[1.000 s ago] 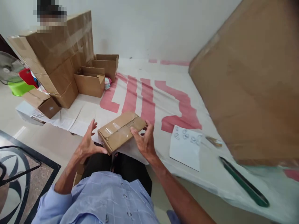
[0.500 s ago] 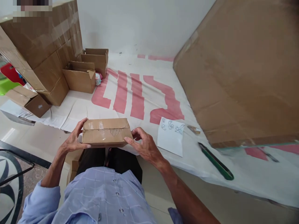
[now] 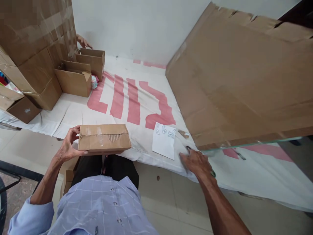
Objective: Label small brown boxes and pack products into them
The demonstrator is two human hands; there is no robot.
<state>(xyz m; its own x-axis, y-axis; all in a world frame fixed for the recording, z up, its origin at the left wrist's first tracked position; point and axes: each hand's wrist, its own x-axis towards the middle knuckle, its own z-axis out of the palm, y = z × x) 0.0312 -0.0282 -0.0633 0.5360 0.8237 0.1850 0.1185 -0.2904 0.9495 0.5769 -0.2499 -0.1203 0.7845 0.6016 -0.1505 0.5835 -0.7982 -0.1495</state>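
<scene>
My left hand (image 3: 69, 147) holds the left end of a small taped cardboard box (image 3: 105, 138), thumb under the front edge and fingers behind. The box is closed, with a torn patch of corrugation on its top, and sits at the table's near edge above my lap. To the right, my right hand (image 3: 195, 161) is on a green utility knife (image 3: 213, 173), its fingers curled over the handle. Most of the knife is hidden under the hand; only its tip and green butt show. A white paper with handwriting (image 3: 163, 147) lies just left of that hand.
Large cardboard boxes (image 3: 36, 65) are stacked at the left, beside open small boxes (image 3: 73, 80). Another person's hand (image 3: 84, 41) shows behind them. A big cardboard sheet (image 3: 239, 78) leans over the right side of the white cloth-covered table (image 3: 117, 65).
My right hand has let go of the box and moved right onto the utility knife. My left hand still holds the box. Another person's hand has appeared behind the stack. The view has shifted right.
</scene>
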